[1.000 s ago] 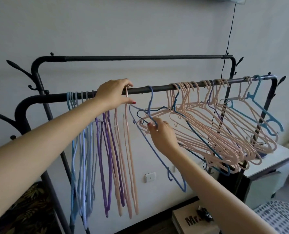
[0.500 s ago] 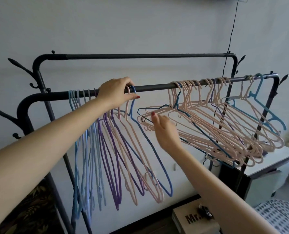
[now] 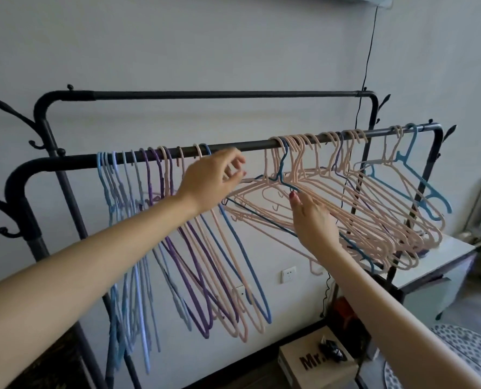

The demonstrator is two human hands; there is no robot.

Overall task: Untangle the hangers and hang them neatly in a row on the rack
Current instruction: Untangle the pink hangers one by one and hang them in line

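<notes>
The black rack's front rail [image 3: 247, 144] carries two groups of hangers. On the left hang light blue hangers [image 3: 112, 192], purple hangers [image 3: 160, 178], pink ones [image 3: 233, 276] and one blue hanger [image 3: 250, 262], all swinging slantwise. On the right is a tangled bunch of pink hangers [image 3: 360, 214] with a dark teal hanger [image 3: 282, 167] among them and a light teal hanger [image 3: 419, 178] at the far end. My left hand [image 3: 214, 181] hovers just below the rail with loosely curled, parted fingers at the bunch's left tip. My right hand [image 3: 312, 217] reaches into the bunch, thumb at the dark teal hanger's neck.
A higher back rail [image 3: 219, 94] runs behind. Below stand a cardboard box marked "Mr." [image 3: 318, 363], a white table [image 3: 444, 256] at the right and a patterned seat [image 3: 458, 357]. A wall socket [image 3: 288, 274] and a black cable [image 3: 368, 66] are on the wall.
The blue hanger slid left along the rail and joined the sorted row. My left hand let go of the rail and moved right. My right hand shifted right to the dark teal hanger.
</notes>
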